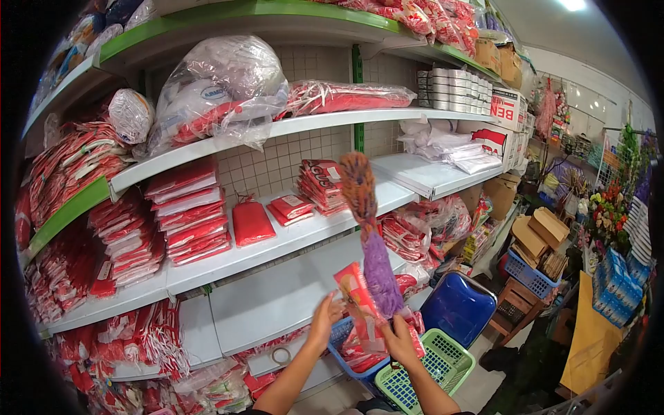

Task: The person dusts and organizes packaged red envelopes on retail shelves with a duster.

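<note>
My right hand (401,342) is closed round the lower end of a duster (379,266) with an orange-brown top and a purple lower part, held upright. Beside it stands a red packet (361,304) in clear plastic, whose lower edge meets my right hand. My left hand (326,319) is just left of the packet, fingers apart, near its edge. Below the hands are a blue basket (344,332) holding red packets and a green basket (453,366).
Stacks of red packets (187,211) line the middle shelf (277,245). Large plastic bags (228,90) lie on the shelf above. A blue lid-like tray (456,304) leans behind the baskets. At the right are a wooden stool (515,311) and a yellow board (589,339).
</note>
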Demonstrator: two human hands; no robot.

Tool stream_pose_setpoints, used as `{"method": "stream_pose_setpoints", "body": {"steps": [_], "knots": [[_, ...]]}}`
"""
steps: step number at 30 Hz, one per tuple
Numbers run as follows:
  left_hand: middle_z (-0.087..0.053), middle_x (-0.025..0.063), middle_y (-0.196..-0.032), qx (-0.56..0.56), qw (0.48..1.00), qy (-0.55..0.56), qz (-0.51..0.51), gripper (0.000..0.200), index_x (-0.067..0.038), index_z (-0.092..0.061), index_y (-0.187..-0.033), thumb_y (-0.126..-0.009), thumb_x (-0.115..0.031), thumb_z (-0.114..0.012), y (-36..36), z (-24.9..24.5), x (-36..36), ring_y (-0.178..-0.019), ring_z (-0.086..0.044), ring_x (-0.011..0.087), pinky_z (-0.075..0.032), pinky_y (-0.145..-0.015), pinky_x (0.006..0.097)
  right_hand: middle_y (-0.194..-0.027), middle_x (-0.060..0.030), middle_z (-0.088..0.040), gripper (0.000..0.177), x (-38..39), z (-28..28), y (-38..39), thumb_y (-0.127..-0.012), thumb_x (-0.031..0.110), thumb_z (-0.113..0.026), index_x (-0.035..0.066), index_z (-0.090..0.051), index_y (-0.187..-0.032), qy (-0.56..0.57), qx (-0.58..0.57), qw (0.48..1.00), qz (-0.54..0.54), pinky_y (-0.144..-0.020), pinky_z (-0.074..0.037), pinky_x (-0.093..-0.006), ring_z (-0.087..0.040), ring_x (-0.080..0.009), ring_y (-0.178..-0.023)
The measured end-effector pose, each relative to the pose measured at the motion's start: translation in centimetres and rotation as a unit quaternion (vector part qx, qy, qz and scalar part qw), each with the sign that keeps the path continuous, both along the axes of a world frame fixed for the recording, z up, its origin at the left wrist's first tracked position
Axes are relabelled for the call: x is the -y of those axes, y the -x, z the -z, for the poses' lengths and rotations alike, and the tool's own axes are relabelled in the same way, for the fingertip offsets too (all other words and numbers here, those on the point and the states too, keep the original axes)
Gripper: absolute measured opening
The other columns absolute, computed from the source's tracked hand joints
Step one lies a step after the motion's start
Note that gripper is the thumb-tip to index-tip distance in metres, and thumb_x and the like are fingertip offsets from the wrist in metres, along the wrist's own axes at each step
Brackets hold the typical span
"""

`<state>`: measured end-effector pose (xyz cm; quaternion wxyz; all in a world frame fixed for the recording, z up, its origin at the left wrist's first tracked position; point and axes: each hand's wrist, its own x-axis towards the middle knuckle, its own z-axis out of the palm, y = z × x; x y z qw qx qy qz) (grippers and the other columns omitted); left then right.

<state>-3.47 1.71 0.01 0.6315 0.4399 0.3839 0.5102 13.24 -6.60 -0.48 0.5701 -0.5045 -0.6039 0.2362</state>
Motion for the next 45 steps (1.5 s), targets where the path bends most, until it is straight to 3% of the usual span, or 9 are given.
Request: {"method": "stream_pose_setpoints", "body": {"steps": [7, 12, 16, 19, 24, 27, 28, 38, 45], "knots": [[-0.055, 0.0109, -0.111, 0.32, 0.938, 0.087, 0.096, 0.055, -0.009, -0.048, -0.116, -0.088, -0.055, -0.035, -1.2, 8.9, -0.6, -0.099, -0.053, 0.0232, -0.045, -0.085, 0.0371, -0.068, -0.0192, -0.059, 0.037, 3.8, -1.9, 5.4, -0.088, 0.024, -0.051, -0.003, -0.044, -0.112, 0.124, 0.229, 0.963, -0.064, -0.053, -0.043, -0.0438, -0.058, -0.0361, -0.059], [-0.055, 0.0108, -0.11, 0.423, 0.895, 0.036, 0.135, 0.055, -0.009, -0.049, -0.116, -0.088, -0.055, -0.036, 2.3, 5.5, -1.7, -0.099, -0.054, 0.0241, -0.046, -0.085, 0.0378, -0.062, -0.0237, -0.056, 0.034, 5.0, -0.6, 3.6, -0.089, 0.024, -0.048, -0.004, -0.043, -0.109, 0.124, 0.276, 0.953, -0.011, -0.05, -0.041, -0.0501, -0.055, -0.0428, -0.056], [-0.056, 0.0107, -0.11, 0.448, 0.88, -0.006, 0.157, 0.055, -0.009, -0.049, -0.116, -0.087, -0.054, -0.036, 3.4, 1.0, -1.9, -0.098, -0.054, 0.0248, -0.046, -0.085, 0.0384, -0.065, -0.0253, -0.057, 0.028, 4.6, 0.7, 2.4, -0.089, 0.026, -0.047, 0.001, -0.045, -0.102, 0.126, 0.218, 0.964, 0.085, -0.053, -0.042, -0.0518, -0.056, -0.0439, -0.06], [-0.057, 0.0106, -0.109, 0.46, 0.872, -0.012, 0.165, 0.055, -0.009, -0.049, -0.116, -0.087, -0.054, -0.037, 3.5, 0.4, -2.1, -0.098, -0.055, 0.0254, -0.046, -0.085, 0.0388, -0.064, -0.0246, -0.057, 0.026, 7.0, 0.5, 3.7, -0.089, 0.024, -0.048, 0.002, -0.046, -0.102, 0.137, 0.306, 0.939, -0.081, -0.053, -0.042, -0.0521, -0.055, -0.0445, -0.06], [-0.057, 0.0105, -0.108, 0.489, 0.855, -0.01, 0.175, 0.055, -0.009, -0.05, -0.116, -0.087, -0.053, -0.037, 3.7, 1.8, -2.5, -0.098, -0.055, 0.0263, -0.047, -0.085, 0.0396, -0.063, -0.0256, -0.055, 0.026, 3.8, 2.0, 2.2, -0.088, 0.023, -0.048, 0.0, -0.046, -0.102, 0.131, 0.181, 0.973, 0.064, -0.051, -0.041, -0.0516, -0.055, -0.0438, -0.058], [-0.058, 0.0105, -0.108, 0.525, 0.825, -0.002, 0.212, 0.055, -0.008, -0.05, -0.116, -0.087, -0.053, -0.038, 4.1, 1.7, -3.5, -0.098, -0.056, 0.0268, -0.047, -0.085, 0.04, -0.063, -0.0253, -0.055, 0.028, 4.3, 1.7, 2.3, -0.088, 0.023, -0.049, 0.0, -0.046, -0.103, 0.146, 0.185, 0.971, 0.031, -0.052, -0.041, -0.0512, -0.055, -0.0435, -0.058], [-0.055, 0.0108, -0.114, 0.393, 0.914, 0.03, 0.09, 0.057, -0.007, -0.048, -0.118, -0.086, -0.053, -0.039, 3.9, 1.2, -3.2, -0.103, -0.054, 0.0273, -0.045, -0.089, 0.0401, -0.062, -0.0247, -0.056, 0.031, 4.6, 2.4, 2.4, -0.087, 0.024, -0.05, 0.0, -0.046, -0.107, 0.142, 0.208, 0.968, -0.014, -0.053, -0.041, -0.0508, -0.055, -0.0426, -0.058], [-0.055, 0.011, -0.115, 0.472, 0.875, -0.078, 0.073, 0.058, -0.007, -0.049, -0.119, -0.086, -0.053, -0.039, 5.1, -0.9, -5.1, -0.104, -0.054, 0.027, -0.043, -0.092, 0.0415, -0.066, -0.0251, -0.056, 0.039, 5.4, 3.9, 1.8, -0.086, 0.024, -0.05, 0.003, -0.044, -0.118, 0.144, 0.218, 0.965, -0.018, -0.055, -0.043, -0.0495, -0.055, -0.0432, -0.061], [-0.056, 0.0114, -0.114, 0.478, 0.854, -0.066, 0.191, 0.057, -0.007, -0.051, -0.118, -0.086, -0.052, -0.041, 3.1, -3.6, -5.9, -0.104, -0.054, 0.0254, -0.044, -0.09, 0.0415, -0.064, -0.0244, -0.056, 0.031, 1.5, 2.5, 1.5, -0.086, 0.021, -0.051, 0.001, -0.047, -0.109, 0.123, 0.184, 0.975, 0.018, -0.053, -0.042, -0.0497, -0.056, -0.0424, -0.06]]}}
